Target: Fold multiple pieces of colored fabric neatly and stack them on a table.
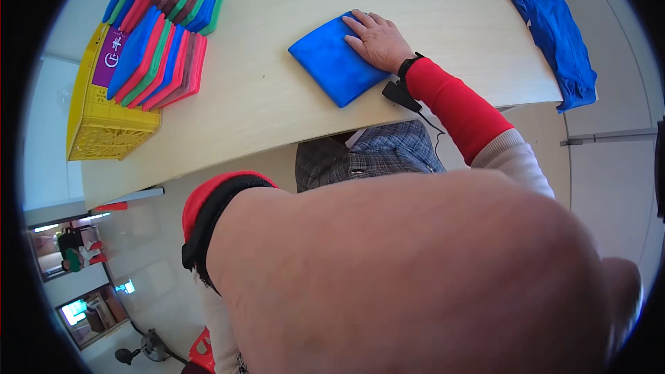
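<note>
A folded blue cloth (325,59) lies flat on the pale table (256,97), one corner toward me. My right hand (377,38) rests palm down on its right side, fingers stretched out over the fabric. Very close to the camera, my left hand (402,256) fills the lower part of the view, raised and blurred. Its fingers are not clearly visible, so whether it holds anything is hidden. Both wrists have red sleeve cuffs and black bands. Just below my right wrist, a small black device (402,95) with a cable sits at the table edge.
At the left, a yellow plastic crate (114,128) stands beneath or beside rows of folded cloths (163,62) in blue, red, green and brown. Loose blue cloth (557,41) hangs over the table's right edge. White cabinets (609,187) stand to the right.
</note>
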Motion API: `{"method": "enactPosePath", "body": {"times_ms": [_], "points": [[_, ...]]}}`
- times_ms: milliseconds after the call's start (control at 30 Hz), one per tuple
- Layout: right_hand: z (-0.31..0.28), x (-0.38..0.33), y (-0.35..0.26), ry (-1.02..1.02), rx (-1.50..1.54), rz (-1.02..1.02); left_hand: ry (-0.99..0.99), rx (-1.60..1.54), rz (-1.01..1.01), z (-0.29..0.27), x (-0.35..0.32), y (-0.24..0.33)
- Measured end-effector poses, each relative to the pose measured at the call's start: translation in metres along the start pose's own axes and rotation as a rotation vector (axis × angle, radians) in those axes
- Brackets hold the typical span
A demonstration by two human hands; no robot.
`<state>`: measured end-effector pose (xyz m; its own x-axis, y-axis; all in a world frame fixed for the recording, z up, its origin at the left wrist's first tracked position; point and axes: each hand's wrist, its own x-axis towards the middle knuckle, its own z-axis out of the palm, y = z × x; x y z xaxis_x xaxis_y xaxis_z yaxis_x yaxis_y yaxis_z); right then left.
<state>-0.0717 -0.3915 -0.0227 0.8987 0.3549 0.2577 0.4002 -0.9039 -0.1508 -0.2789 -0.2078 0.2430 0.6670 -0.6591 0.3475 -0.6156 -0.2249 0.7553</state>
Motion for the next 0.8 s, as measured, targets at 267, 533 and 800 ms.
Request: {"method": "enactPosePath", "body": {"times_ms": [267,533,800], "points": [[-0.003,-0.001,-0.003,-0.018,0.002,0.002,0.024,0.032,0.03,-0.003,0.005,0.0],[-0.004,0.0,-0.003,-0.028,0.003,0.005,0.041,0.045,0.065,-0.005,0.001,-0.007],[-0.008,0.001,-0.006,-0.051,0.004,0.012,0.065,0.066,0.088,-0.006,-0.005,-0.012]]}}
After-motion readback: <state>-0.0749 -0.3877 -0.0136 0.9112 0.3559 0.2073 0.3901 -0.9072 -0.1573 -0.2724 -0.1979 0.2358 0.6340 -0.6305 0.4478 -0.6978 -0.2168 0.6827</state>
